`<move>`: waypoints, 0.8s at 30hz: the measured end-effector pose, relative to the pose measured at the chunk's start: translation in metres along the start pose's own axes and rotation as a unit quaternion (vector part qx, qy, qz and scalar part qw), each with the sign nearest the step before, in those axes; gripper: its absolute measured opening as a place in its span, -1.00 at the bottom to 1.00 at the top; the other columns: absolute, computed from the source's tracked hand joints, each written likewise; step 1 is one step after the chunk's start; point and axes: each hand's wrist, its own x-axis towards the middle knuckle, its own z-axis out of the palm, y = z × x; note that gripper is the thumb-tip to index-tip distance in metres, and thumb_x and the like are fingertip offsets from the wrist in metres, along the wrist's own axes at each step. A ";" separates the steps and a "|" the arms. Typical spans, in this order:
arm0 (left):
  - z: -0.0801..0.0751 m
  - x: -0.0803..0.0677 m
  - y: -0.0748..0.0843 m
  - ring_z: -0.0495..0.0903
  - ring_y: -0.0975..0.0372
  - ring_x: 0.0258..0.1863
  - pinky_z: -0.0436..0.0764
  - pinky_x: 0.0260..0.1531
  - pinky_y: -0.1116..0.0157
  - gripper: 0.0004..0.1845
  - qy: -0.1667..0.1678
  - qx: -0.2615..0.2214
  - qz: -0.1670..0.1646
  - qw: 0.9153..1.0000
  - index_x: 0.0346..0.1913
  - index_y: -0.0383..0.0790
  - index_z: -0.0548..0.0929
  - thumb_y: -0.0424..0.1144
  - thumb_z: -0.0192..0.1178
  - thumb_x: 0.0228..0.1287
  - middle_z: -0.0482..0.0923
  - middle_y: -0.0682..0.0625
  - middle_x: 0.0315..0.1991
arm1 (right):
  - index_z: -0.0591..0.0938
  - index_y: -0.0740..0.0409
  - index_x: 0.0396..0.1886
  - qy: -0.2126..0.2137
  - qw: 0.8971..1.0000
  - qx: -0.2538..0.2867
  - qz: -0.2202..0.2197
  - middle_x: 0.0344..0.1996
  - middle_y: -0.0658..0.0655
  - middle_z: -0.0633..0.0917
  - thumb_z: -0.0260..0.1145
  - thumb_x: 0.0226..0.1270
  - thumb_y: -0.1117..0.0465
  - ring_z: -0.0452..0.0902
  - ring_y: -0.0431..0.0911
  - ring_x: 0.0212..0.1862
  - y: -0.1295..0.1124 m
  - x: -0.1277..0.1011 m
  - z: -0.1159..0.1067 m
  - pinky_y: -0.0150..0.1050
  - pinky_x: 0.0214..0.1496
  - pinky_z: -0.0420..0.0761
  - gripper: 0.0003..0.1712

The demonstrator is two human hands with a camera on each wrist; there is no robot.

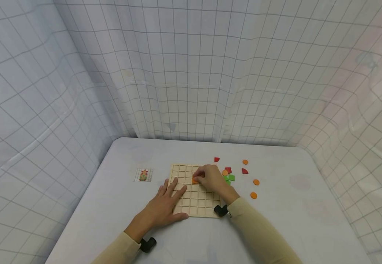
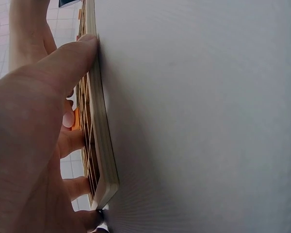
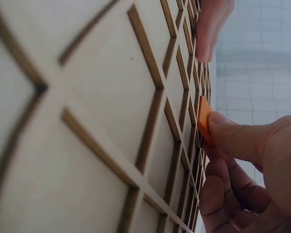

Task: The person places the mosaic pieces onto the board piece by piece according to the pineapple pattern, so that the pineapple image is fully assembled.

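A pale wooden grid board (image 1: 194,212) lies on the white table. My right hand (image 1: 209,178) is over its upper middle and pinches an orange tile (image 3: 203,119) between thumb and fingers. The tile is tilted against the grid's ridges; in the head view the fingers partly cover the orange tile (image 1: 194,180). My left hand (image 1: 162,207) rests with spread fingers on the board's left side. In the left wrist view, the left thumb (image 2: 70,60) lies against the board's near edge (image 2: 101,111).
A small card (image 1: 143,175) with a coloured grid pattern lies left of the board. To the right are scattered orange discs (image 1: 256,182), red quarter-circles (image 1: 245,171), a red piece (image 1: 228,170) and green pieces (image 1: 231,178). Grid-patterned white curtains (image 1: 191,73) surround the table (image 1: 293,220).
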 end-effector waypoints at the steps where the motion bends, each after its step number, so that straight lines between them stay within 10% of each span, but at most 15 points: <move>1: 0.000 0.000 0.000 -0.09 -0.53 0.89 0.27 0.77 -0.49 0.10 0.000 -0.001 0.000 1.000 0.91 -0.05 0.26 0.44 0.38 0.57 -0.08 -0.39 0.94 | 0.97 0.07 -0.12 0.000 1.000 -0.002 0.000 -0.19 0.02 0.92 0.61 0.61 0.24 0.69 -0.24 -0.21 0.000 0.000 0.001 -0.31 -0.12 0.72 -0.94; 24: -0.003 -0.003 0.002 -0.08 -0.52 0.89 0.22 0.78 -0.51 0.11 0.000 -0.009 -0.001 1.000 0.91 -0.07 0.25 0.43 0.40 0.56 -0.07 -0.38 0.94 | 1.01 0.13 -0.04 -0.007 0.999 -0.038 -0.025 -0.09 0.09 0.89 0.62 0.59 0.28 0.74 -0.16 -0.11 -0.002 -0.009 -0.002 -0.34 -0.11 0.75 -0.90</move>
